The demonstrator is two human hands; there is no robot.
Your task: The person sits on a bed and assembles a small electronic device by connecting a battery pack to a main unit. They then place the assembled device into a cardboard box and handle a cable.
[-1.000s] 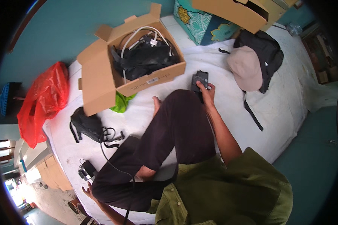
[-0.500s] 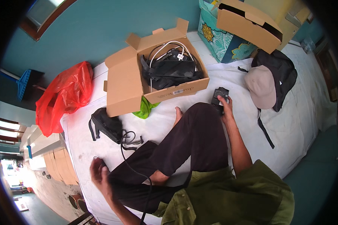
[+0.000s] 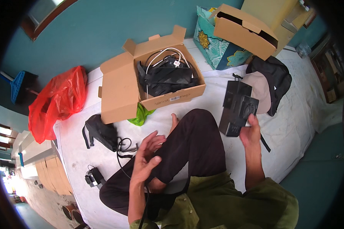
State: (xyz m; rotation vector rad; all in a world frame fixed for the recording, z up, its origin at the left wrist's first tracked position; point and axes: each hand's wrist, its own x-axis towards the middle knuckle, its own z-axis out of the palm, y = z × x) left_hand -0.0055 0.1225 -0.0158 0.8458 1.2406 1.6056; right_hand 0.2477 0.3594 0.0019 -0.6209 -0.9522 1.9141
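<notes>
My right hand [image 3: 251, 133] is closed on a black boxy device [image 3: 237, 108], made of blocky sections with a round grille-like patch, held up right of my raised knee. What the device is, I cannot make out. Over my lap, my left hand [image 3: 146, 160] is open with fingers apart, holding nothing. A small black device with a thin loop [image 3: 94, 177] lies on the white sheet left of my knee. Farther off sits a black pouch with straps [image 3: 101, 131]. A black cable [image 3: 122, 162] runs from beside it across my leg, past my left forearm.
An open cardboard box [image 3: 172, 100] holding black gear and a white cable stands ahead, with green plastic [image 3: 141, 115] beneath its edge. A red plastic bag [image 3: 59, 103] lies left. Rightward are a beige cap [image 3: 258, 89], a black backpack [image 3: 279, 84], and a patterned bag [image 3: 212, 45] under another carton [image 3: 244, 28].
My left hand has moved right and up over my lap, exposing the small black device on the sheet. My right hand has raised its black device nearer and turned it.
</notes>
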